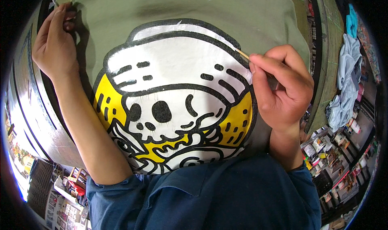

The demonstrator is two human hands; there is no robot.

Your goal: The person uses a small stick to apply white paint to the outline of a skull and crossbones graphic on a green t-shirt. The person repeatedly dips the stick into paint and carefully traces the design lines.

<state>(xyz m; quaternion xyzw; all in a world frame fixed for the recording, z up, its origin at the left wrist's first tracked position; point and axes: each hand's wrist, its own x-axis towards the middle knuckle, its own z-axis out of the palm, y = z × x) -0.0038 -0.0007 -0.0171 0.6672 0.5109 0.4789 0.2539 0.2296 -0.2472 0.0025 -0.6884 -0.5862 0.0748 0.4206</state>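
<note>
Under both hands lies an olive-green cloth [266, 16], perhaps a shirt, spread flat. It carries a large print [173, 60] of a cartoon skull in a white hat, with thick black outlines and yellow patches. My right hand [285, 84] pinches a thin wooden stick [242, 54] between thumb and fingers. The stick's pale tip touches the black outline at the hat's upper right edge. Off at the far left, by the cloth's edge, my left hand [56, 44] is closed, with a small white-tipped stick [55, 3] poking out past its fingers.
On the left runs a shiny metal surface [44, 109]. Light-blue cloths [345, 80] hang over an edge on the right. Lower right, shelves hold several bottles and jars [319, 147]. A rack and small pictures [66, 214] stand at lower left.
</note>
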